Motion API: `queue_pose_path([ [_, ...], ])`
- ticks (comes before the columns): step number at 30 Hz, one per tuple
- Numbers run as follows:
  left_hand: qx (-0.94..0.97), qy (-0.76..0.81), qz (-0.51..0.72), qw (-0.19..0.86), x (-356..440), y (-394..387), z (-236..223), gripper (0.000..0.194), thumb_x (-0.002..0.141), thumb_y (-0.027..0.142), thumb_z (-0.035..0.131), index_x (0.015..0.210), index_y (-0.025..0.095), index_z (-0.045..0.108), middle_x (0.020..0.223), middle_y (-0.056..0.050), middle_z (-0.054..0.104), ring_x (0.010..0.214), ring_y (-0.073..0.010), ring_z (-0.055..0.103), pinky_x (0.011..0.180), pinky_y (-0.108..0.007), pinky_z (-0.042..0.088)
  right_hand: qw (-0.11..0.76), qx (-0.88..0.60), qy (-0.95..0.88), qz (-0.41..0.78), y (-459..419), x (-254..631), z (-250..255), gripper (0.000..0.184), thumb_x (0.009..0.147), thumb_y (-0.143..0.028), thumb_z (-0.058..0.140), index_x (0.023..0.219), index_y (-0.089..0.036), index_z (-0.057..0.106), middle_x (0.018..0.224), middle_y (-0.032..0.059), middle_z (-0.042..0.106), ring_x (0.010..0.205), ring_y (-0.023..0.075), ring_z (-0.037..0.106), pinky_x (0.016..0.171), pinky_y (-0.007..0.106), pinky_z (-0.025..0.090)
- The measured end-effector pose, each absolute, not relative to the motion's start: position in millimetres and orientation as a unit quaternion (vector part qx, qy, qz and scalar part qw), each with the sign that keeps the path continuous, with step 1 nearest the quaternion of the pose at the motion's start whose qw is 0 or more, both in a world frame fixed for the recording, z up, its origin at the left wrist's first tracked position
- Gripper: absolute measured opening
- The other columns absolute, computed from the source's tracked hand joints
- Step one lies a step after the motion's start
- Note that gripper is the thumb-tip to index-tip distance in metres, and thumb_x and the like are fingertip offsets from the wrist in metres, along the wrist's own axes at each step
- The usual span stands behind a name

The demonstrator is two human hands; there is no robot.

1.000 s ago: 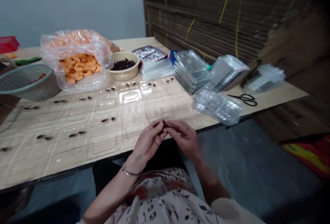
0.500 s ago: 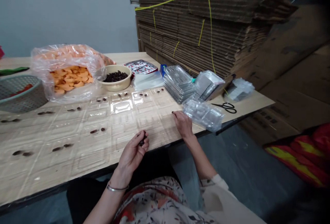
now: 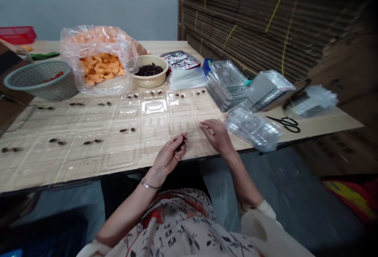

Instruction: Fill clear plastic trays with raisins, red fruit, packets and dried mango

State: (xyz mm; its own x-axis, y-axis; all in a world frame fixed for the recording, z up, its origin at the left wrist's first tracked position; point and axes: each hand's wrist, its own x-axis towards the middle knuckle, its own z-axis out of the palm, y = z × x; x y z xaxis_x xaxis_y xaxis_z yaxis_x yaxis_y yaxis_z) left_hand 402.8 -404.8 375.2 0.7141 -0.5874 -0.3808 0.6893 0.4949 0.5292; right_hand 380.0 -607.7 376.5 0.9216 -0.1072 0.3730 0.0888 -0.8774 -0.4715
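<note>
My left hand is shut on a few small dark dried fruit pieces, held at the fingertips above the table's front edge. My right hand rests a little to the right, its fingertips on a transparent plastic blister tray and holding nothing I can see. Pairs of dark pieces lie in rows across the tray's compartments. Farther back, a cream bowl holds more dark pieces.
An open plastic bag of orange dried slices and a grey basket stand at the back left. Stacked transparent trays, black-handled scissors and bundled flattened cardboard are on the right.
My hands were together at the front, pinching the dark pieces. They have since parted: my right hand moved onto the tray, while my left keeps the pieces. The view has shifted slightly.
</note>
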Motion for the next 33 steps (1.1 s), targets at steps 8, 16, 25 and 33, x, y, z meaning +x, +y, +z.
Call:
queue_pose_path([
  [8, 0.359, 0.058, -0.339, 0.868, 405, -415, 363, 0.03, 0.069, 0.026, 0.084, 0.089, 0.008, 0.072, 0.074, -0.001, 0.063, 0.055, -0.0019, 0.051, 0.045, -0.01, 0.039, 0.457, -0.854, -0.073, -0.236, -555, 360, 376, 0.012, 0.094, -0.02, 0.057, 0.096, -0.02, 0.069, 0.097, 0.0058, 0.071, 0.094, 0.0192, 0.065, 0.082, 0.031, 0.049],
  [16, 0.316, 0.138, -0.373, 0.861, 409, -394, 363, 0.014, 0.085, 0.008, 0.065, 0.098, 0.008, 0.071, 0.083, -0.007, 0.07, 0.064, -0.0073, 0.063, 0.057, -0.014, 0.053, 0.125, -0.969, 0.058, -0.204, -644, 407, 347, 0.019, 0.092, -0.01, 0.052, 0.084, -0.015, 0.069, 0.087, 0.0109, 0.069, 0.086, 0.0239, 0.058, 0.079, 0.035, 0.041],
  [25, 0.2, 0.2, -0.363, 0.888, 413, -390, 373, 0.031, 0.097, 0.022, 0.044, 0.107, 0.003, 0.067, 0.091, -0.015, 0.072, 0.1, -0.0249, 0.069, 0.088, -0.036, 0.058, 0.266, -0.932, -0.096, -0.228, -595, 392, 366, 0.014, 0.095, -0.024, 0.056, 0.095, -0.021, 0.07, 0.094, 0.0068, 0.065, 0.092, 0.0229, 0.058, 0.084, 0.038, 0.044],
  [33, 0.192, 0.189, -0.329, 0.905, 418, -383, 357, 0.025, 0.096, 0.013, 0.046, 0.1, 0.006, 0.07, 0.091, -0.01, 0.074, 0.084, -0.0133, 0.069, 0.08, -0.024, 0.056, 0.328, -0.909, -0.205, -0.159, -528, 386, 367, 0.017, 0.094, -0.013, 0.052, 0.105, -0.017, 0.065, 0.099, 0.0108, 0.063, 0.096, 0.0252, 0.058, 0.086, 0.043, 0.05],
])
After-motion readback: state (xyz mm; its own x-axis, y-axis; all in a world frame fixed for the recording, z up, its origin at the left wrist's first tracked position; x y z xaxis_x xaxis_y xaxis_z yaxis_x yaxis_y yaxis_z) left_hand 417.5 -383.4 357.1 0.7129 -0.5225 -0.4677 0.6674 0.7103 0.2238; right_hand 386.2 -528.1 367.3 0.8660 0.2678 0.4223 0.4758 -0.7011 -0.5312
